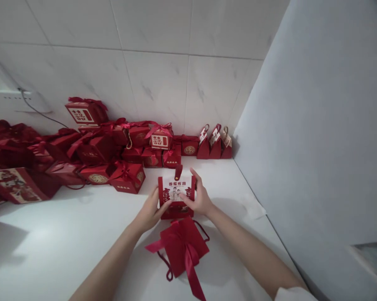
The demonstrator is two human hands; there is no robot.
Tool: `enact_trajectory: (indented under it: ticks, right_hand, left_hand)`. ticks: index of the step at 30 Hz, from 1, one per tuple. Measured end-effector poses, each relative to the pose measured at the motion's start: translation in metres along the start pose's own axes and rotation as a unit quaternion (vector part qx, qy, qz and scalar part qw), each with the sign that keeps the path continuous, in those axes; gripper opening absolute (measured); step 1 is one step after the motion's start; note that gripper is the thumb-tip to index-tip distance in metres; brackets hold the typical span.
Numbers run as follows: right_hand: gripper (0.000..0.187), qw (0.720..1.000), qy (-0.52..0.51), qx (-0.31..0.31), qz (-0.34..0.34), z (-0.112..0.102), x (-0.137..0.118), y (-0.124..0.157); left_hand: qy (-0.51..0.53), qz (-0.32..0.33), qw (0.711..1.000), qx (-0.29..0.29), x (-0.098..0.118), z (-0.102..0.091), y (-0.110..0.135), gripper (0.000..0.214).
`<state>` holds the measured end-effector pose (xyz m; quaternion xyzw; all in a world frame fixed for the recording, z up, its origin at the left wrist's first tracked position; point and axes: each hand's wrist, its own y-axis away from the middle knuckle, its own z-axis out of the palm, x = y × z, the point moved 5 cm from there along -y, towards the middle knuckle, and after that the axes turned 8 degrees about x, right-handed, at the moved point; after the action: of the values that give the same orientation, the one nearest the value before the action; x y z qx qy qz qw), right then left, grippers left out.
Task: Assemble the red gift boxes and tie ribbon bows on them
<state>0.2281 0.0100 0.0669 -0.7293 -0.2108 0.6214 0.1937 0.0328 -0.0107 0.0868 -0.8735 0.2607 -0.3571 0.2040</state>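
Between my two hands is a red and white gift box (177, 188) with printed characters, small figures and a strap loop on top. My left hand (151, 210) grips its left side, thumb on the front. On the opposite side my right hand (201, 196) holds it, the thumb lying across the front and the fingers behind the edge. Just below, nearer to me, a red box with a ribbon bow (184, 246) and dark cord handles sits on the white table (91, 238).
Many red gift boxes (94, 146) are piled along the tiled wall (157, 83) at the left and back. Three small peaked boxes (215, 144) stand in the corner. A pale wall (317, 146) bounds the right side. A white paper piece (254, 207) lies at the right edge.
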Motion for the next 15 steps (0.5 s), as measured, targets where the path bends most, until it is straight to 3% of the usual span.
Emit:
enact_trajectory:
  ticks: [2, 5, 7, 10, 12, 15]
  right_hand:
    - [0.084, 0.993, 0.083, 0.077, 0.015, -0.020, 0.008, 0.000]
    - [0.081, 0.952, 0.214, 0.217, 0.001, -0.071, 0.029, -0.015]
    - [0.077, 0.901, 0.319, 0.293, -0.022, -0.109, 0.045, -0.031]
    - [0.079, 0.839, 0.389, 0.381, 0.000, -0.157, 0.074, -0.050]
    - [0.085, 0.817, 0.398, 0.415, 0.046, -0.175, 0.095, -0.054]
    - [0.090, 0.803, 0.386, 0.442, 0.103, -0.184, 0.120, -0.049]
  left_hand:
    - [-0.028, -0.013, 0.999, 0.044, -0.009, -0.008, -0.004, 0.030]
    - [-0.102, -0.015, 0.976, 0.194, -0.034, -0.055, -0.006, 0.018]
    - [-0.172, -0.009, 0.929, 0.326, -0.046, -0.097, 0.001, 0.013]
    - [-0.260, -0.011, 0.865, 0.430, -0.055, -0.149, 0.018, 0.013]
    - [-0.299, -0.022, 0.821, 0.486, -0.060, -0.177, 0.032, 0.017]
    - [-0.284, -0.131, 0.766, 0.561, -0.080, -0.213, 0.058, 0.033]
